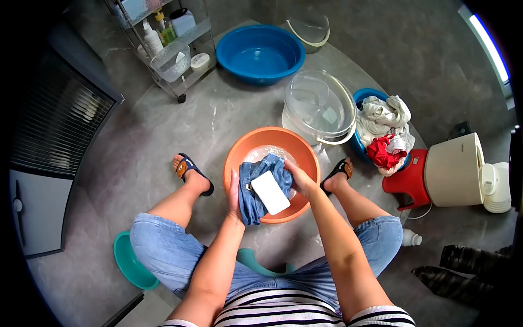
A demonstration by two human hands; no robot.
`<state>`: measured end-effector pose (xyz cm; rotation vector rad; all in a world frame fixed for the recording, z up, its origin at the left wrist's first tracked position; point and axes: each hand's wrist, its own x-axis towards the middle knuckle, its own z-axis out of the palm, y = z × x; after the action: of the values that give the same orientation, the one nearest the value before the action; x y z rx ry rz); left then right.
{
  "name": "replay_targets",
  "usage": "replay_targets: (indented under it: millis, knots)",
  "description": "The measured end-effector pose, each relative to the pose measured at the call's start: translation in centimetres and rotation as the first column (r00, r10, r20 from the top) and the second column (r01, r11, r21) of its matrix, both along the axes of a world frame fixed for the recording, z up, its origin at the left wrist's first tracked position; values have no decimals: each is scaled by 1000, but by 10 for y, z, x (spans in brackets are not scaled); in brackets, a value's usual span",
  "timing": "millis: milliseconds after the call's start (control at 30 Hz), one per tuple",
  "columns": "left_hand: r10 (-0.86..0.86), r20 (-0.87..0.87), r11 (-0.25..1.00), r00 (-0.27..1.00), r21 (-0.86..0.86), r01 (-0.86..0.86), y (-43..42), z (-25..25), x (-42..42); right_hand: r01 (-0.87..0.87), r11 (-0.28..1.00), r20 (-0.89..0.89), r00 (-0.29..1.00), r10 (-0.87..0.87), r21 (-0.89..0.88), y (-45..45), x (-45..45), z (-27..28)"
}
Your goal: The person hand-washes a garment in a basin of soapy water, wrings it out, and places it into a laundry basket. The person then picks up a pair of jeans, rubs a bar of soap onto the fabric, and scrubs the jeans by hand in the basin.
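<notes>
A blue denim garment [251, 204] is bunched up over an orange basin [233, 158] between my feet. My left hand [234, 197] grips its left side, with most of the fingers hidden by the cloth. At the upper right of the denim, my right hand [298, 177] holds the cloth, its fingertips partly out of sight. Lying tilted on top of the garment is a plain white slab [271, 193] with rounded corners; its kind cannot be made out. Sudsy water [272, 154] shows in the basin behind the cloth.
Beyond the basin stand a clear bucket [313, 103] and a large blue basin [261, 54]. To the right, a blue tub holds white and red clothes [385, 133] beside a beige-and-red appliance [452, 169]. A wheeled rack [190, 35] is upper left; a green basin [128, 261] lower left.
</notes>
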<state>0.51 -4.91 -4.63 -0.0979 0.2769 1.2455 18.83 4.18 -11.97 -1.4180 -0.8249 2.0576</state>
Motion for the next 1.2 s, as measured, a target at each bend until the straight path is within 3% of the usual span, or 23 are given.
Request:
replay_targets:
  millis: [33, 133, 167, 233, 267, 333, 433, 500, 533, 567, 600, 700, 733, 800, 833, 933, 967, 1000, 1067, 1100, 1133, 1200]
  knots:
    - [-1, 2, 1000, 1000, -14, 1, 0, -2, -1, -19, 967, -167, 986, -24, -254, -3, 0, 6]
    - [-2, -45, 996, 999, -88, -2, -4, -35, -5, 260, 964, -295, 927, -233, 54, -16, -21, 18]
    - [26, -60, 994, 998, -105, -32, -4, -46, -4, 178, 943, -201, 972, -124, 280, -20, -21, 1]
    - [22, -120, 993, 993, -110, -35, -4, -65, -5, -125, 762, 262, 963, -61, 635, -44, -39, 28]
    - [5, -136, 993, 991, -119, -21, -6, -69, -6, -331, 625, 498, 861, -108, 707, -57, -49, 58]
    - [-18, -89, 989, 996, -150, 4, -5, -60, 1, -650, 331, 711, 694, -108, 684, -75, -64, 86]
    - [-50, -89, 994, 995, -100, 42, -5, -54, 7, -678, 280, 732, 656, -185, 679, -76, -71, 74]
    - [-40, -118, 982, 992, -187, 17, -9, -71, 10, -621, 271, 678, 683, -272, 735, -58, -74, 50]
    - [-35, -132, 973, 991, -229, 4, -13, -76, 12, -620, 456, 766, 573, -292, 638, -45, -75, 43]
    - [-78, -37, 974, 996, -218, 68, -16, -62, 15, -545, 560, 768, 561, -309, 623, -27, -73, 34]
    - [-90, -63, 963, 994, -260, 70, -17, -57, 20, -451, 659, 769, 550, -325, 601, -18, -74, 35]
    - [0, -112, 984, 994, -177, -20, -11, -84, 12, -510, 605, 746, 626, -227, 611, -38, -69, 48]
    - [-54, -21, 992, 998, -112, 51, -6, -74, 4, -537, 615, 762, 626, -168, 577, -52, -70, 47]
    - [-16, -29, 996, 999, -92, 13, 0, -38, 0, -460, 594, 643, 755, -130, 660, -76, -64, 54]
    - [8, -24, 998, 1000, -69, -9, 2, -24, 1, -486, 480, 638, 736, -227, 731, -75, -61, 49]
    - [-233, -276, 972, 933, -81, 219, 3, -48, 2, -220, 791, 439, 896, -68, 571, -63, -37, 38]
    - [-317, -347, 948, 883, -121, 293, 4, -43, -2, -56, 871, 343, 930, -132, 488, -56, -28, 16]
    - [-258, -497, 966, 828, -112, 233, 8, -23, 1, 47, 944, 217, 968, -123, 328, -47, -12, -2]
    - [-321, -646, 945, 693, -174, 275, 18, -20, -5, 169, 985, 61, 984, -170, 22, -33, 9, 42]
    - [-256, -801, 960, 542, -144, 240, 27, -43, -6, 160, 982, -2, 987, -161, 97, -27, 20, 48]
    - [-211, -868, 962, 449, -105, 251, 36, -25, -10, 156, 973, -66, 987, -147, 173, -22, 24, 64]
    - [-157, -906, 944, 393, -20, 330, 62, -6, -21, 146, 965, -103, 987, -126, 218, -17, 32, 85]
